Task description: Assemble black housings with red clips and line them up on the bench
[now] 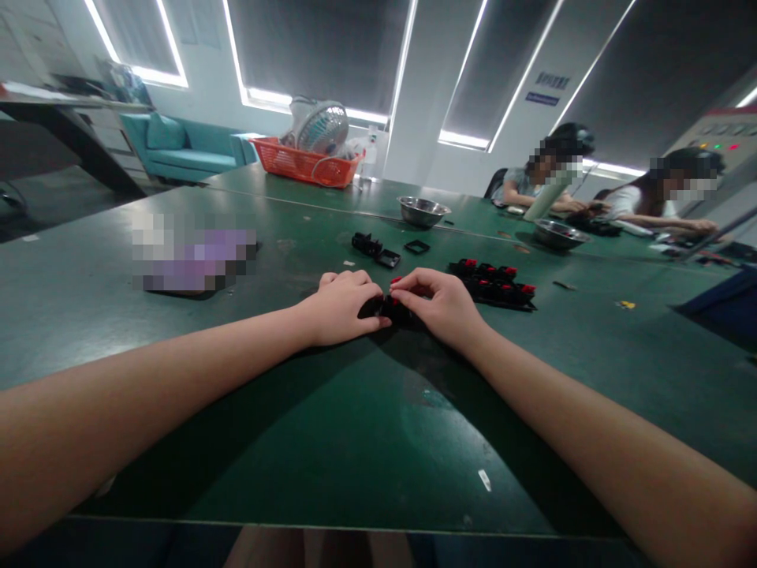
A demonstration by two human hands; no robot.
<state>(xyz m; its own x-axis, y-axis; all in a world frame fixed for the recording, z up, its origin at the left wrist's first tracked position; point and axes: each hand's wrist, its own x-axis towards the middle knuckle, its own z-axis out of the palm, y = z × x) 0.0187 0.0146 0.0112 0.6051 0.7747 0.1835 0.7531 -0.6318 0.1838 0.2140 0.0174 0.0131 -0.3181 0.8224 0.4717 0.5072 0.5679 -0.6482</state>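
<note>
Low over the green table [367, 442], my left hand [346, 306] has its fingers closed round one end of a small black plastic part [400, 313], steadying it on the tabletop. From the other side my right hand [441, 306] pinches at a red piece [395, 281] on top of that part; fingers hide most of both. Just right of my hands stand rows of black parts with red pieces [494, 282]. Beyond my hands lie black parts without red [367, 244] and two black square frames [417, 247].
A metal bowl [423, 211] stands farther back, and another bowl [561, 234] sits near two people working at right. An orange basket [311, 164] with a fan is at the far edge. A blurred purple object [204, 259] lies left; a dark blue thing [725, 304] is right.
</note>
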